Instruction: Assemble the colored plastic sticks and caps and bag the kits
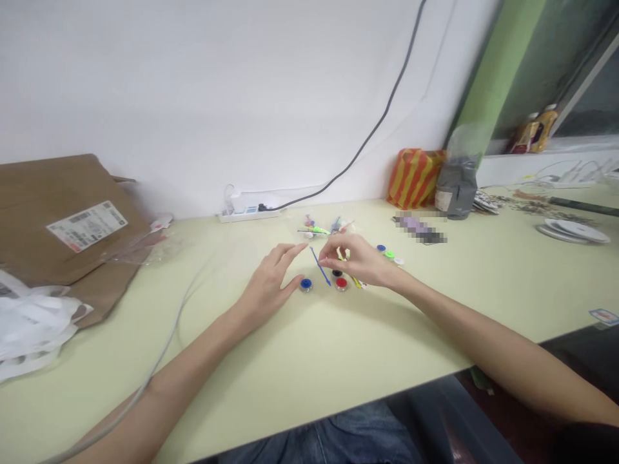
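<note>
My right hand [355, 259] is closed in a pinch on a thin blue stick [326, 277], which slants over the table with a wider, pointed lower end. My left hand [271, 281] is open, its thumb close to a small round piece with a blue top [306, 283]; whether they touch I cannot tell. Under and beside my right hand lie a red-topped round piece [341, 283], a black one [337, 273] and a yellow stick [356, 282], partly hidden by the hand. Blue [381, 248], green [389, 254] and white [398, 261] round pieces sit just beyond my right wrist.
Small coloured parts in a clear bag [316, 229] lie behind my hands. A power strip [249, 214] stands against the wall. Brown cardboard packaging [62, 238] and a white bag [33, 325] are at left, a striped bag [413, 177] and white discs [575, 231] at right. A grey cable [169, 338] crosses my left forearm.
</note>
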The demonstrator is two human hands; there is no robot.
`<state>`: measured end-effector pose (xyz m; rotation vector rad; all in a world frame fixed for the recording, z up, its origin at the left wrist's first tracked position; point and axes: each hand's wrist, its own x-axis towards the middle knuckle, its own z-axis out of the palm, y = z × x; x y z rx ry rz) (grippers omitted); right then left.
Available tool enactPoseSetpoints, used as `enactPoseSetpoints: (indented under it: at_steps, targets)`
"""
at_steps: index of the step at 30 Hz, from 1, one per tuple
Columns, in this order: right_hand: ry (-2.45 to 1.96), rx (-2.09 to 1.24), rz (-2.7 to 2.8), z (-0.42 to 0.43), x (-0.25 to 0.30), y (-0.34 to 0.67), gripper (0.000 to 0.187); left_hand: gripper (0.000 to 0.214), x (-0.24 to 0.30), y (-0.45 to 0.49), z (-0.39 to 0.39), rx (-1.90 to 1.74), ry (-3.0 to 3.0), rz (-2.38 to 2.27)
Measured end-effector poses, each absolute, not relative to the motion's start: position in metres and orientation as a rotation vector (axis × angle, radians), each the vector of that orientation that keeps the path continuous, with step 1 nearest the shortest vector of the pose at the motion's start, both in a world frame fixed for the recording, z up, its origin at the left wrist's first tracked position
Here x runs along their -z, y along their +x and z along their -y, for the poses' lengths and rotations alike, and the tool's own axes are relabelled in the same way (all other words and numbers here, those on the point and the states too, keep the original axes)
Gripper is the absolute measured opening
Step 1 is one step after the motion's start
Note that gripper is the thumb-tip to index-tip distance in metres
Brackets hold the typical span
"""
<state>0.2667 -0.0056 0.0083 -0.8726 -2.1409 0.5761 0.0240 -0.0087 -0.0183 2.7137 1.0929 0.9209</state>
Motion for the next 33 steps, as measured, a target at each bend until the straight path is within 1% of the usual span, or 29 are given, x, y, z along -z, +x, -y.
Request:
enactPoseSetpoints:
  at_steps: [4,5,7,11,14,19,23,27,33]
  targets:
    - [-0.814,-0.928,2.095,0.018,-0.006,0.255,0.030,0.019,0.020,0.021,0.005,-0.951,2.788,-1.056]
    - [-0.811,-0.981,2.083,0.018,-0.005,0.253,0.032,0.017,0.020,0.020,0.005,-0.940,2.812,-1.043]
    - [-0.825,-1.006,2.054,0.018,-0.004,0.252,0.034,0.021,0.019,0.018,0.003,-0.886,2.878,-1.023]
    - [-0.901,-0.798,1.945,0.016,-0.004,0.252,0.034,0.028,0.014,0.012,-0.001,-0.662,3.005,-1.036]
    - [-0.938,-0.742,1.941,0.015,-0.002,0.251,0.032,0.032,0.010,0.009,-0.004,-0.588,3.005,-1.080]
    - [-0.985,-0.637,2.001,0.012,0.010,0.247,0.016,0.035,0.008,0.011,-0.003,-0.594,2.934,-1.131]
    - [-0.979,-0.417,2.012,0.007,0.020,0.248,0.016,0.038,0.008,0.014,-0.001,-0.591,2.936,-1.180]
    - [-0.968,-0.226,2.046,0.003,0.025,0.249,0.005,0.042,0.009,0.013,-0.002,-0.607,2.905,-1.205]
    - [-0.970,-0.085,2.227,0.002,0.026,0.249,0.009,0.039,0.014,0.014,-0.003,-0.662,2.829,-1.231]
